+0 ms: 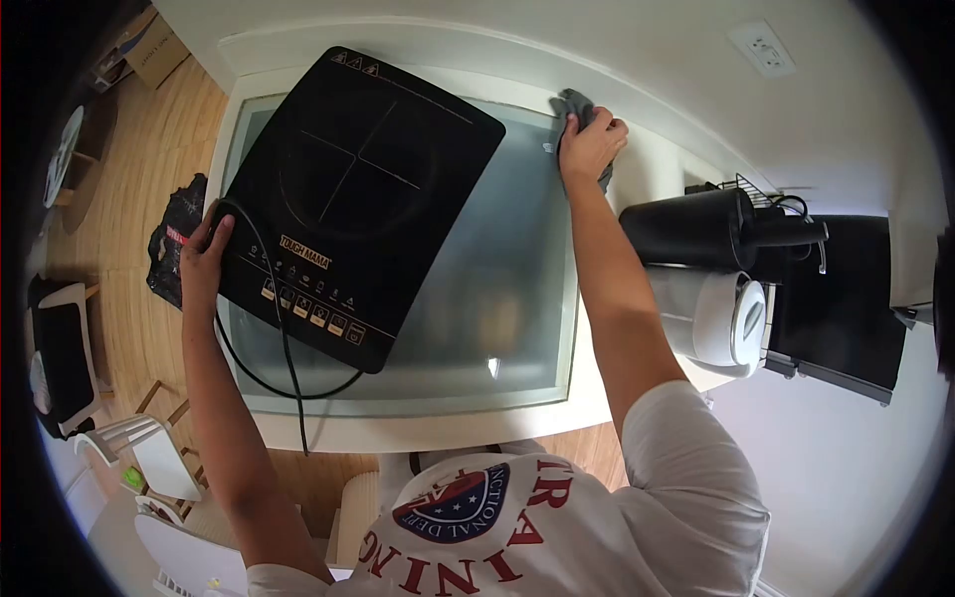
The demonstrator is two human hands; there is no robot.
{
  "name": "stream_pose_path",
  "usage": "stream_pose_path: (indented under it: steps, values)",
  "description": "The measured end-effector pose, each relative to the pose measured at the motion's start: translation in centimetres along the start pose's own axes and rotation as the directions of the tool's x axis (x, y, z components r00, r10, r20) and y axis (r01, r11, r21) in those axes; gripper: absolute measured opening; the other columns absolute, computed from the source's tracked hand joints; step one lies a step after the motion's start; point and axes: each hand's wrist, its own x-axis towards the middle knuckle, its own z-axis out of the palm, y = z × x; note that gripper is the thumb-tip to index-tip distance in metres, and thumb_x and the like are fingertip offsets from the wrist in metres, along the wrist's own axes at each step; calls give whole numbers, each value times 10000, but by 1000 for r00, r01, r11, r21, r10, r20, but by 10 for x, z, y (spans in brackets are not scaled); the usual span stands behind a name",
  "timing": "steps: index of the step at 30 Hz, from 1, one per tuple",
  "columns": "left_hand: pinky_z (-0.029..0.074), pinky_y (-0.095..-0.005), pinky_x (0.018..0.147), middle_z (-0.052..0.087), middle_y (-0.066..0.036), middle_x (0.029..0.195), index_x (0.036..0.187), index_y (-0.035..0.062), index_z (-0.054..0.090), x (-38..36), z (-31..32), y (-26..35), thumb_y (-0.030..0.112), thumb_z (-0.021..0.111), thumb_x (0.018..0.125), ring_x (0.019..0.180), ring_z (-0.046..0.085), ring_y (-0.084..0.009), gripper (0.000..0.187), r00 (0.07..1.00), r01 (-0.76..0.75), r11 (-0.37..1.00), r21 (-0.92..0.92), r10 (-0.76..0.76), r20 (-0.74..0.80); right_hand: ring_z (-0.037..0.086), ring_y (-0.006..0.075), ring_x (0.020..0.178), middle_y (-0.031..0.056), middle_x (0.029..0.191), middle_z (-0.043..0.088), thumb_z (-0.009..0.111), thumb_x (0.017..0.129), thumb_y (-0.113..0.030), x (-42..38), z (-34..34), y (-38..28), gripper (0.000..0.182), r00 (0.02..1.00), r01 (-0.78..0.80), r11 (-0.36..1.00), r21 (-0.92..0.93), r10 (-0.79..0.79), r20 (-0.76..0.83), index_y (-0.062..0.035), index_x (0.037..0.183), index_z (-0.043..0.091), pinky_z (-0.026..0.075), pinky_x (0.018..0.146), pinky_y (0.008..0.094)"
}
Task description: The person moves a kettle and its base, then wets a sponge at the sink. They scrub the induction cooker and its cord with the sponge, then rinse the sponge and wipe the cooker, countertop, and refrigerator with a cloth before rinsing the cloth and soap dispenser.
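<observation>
A black induction cooktop (358,189) lies at a slant over the left part of a white table with a frosted glass top (487,269). My left hand (204,254) grips the cooktop's left edge, fingers bent around it. The black power cord (286,343) runs across the control panel and hangs over the table's front edge. At the back right of the glass, my right hand (591,147) is closed on a grey cloth (572,103) and presses it to the tabletop. Some of the cloth is hidden under the hand.
A black appliance (686,229) and a white kettle-like appliance (706,316) stand at the right. A wall outlet (764,50) is behind. A black plastic bag (175,239) is beyond the left edge, with white chairs (164,458) at the lower left.
</observation>
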Motion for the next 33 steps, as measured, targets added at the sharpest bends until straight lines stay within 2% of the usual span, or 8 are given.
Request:
stream_pose_path:
  steps: [3,9,11,15,19,21,27,33]
  values:
    - [447,-213,792,638,-82,1001,1241,37,539,-4,-7,-3,316,663,834,880,568,-90,509,998,-12,997,73,7,69,432,373,1050,229,1091,471,626,791,-160,21,28,-7,285,979,-202,973,-112,204,6,-32,1031,539,338,923,452]
    - [443,-236,805,621,-99,1006,1248,-1,515,-61,-9,-29,235,639,857,898,552,-113,473,998,16,999,51,-19,61,518,335,935,188,1001,536,513,851,-88,4,9,28,173,928,346,929,131,-359,97,28,978,531,401,854,421]
    - [434,-250,841,612,-118,1039,1256,-14,500,-78,-10,-36,219,634,860,935,552,-134,478,999,8,1000,-4,-8,38,512,360,933,197,986,537,507,853,-86,8,8,39,159,951,-193,939,284,250,-180,25,965,530,397,847,452]
    - [369,-294,952,553,-177,1166,1268,-46,469,-122,-15,-43,158,627,860,1083,510,-210,483,997,70,997,12,-70,-12,469,384,1000,238,1037,496,519,854,-146,30,15,38,225,855,-516,857,-11,514,-64,19,1007,509,353,886,470]
    - [390,-261,928,587,-126,1153,1291,-23,455,-157,-13,-47,113,658,830,1025,528,-151,521,987,161,973,-164,-158,29,448,394,1064,260,1108,489,529,859,-235,3,27,-3,317,973,91,978,-185,-47,228,30,1032,542,341,938,463]
    - [393,-260,925,588,-124,1153,1291,-23,455,-161,-10,-48,103,654,831,1027,529,-152,517,986,164,964,-207,-163,22,436,396,1115,252,1184,477,519,869,-217,-7,32,-25,351,845,355,898,260,-427,322,12,1136,537,336,977,450]
    - [402,-266,923,598,-118,1137,1296,-25,447,-163,-7,-35,110,659,826,1032,539,-159,533,983,176,924,-339,-186,5,441,380,1159,205,1274,450,533,867,-114,1,91,-141,362,340,480,471,740,-877,338,-42,1221,507,367,982,409]
    - [399,-277,928,598,-127,1151,1301,-15,445,-163,-6,-33,162,707,785,1027,547,-164,605,979,198,894,-401,-201,35,422,361,1209,186,1371,376,528,883,-134,18,113,-288,423,-200,552,259,792,-882,427,-80,1296,451,366,1000,385]
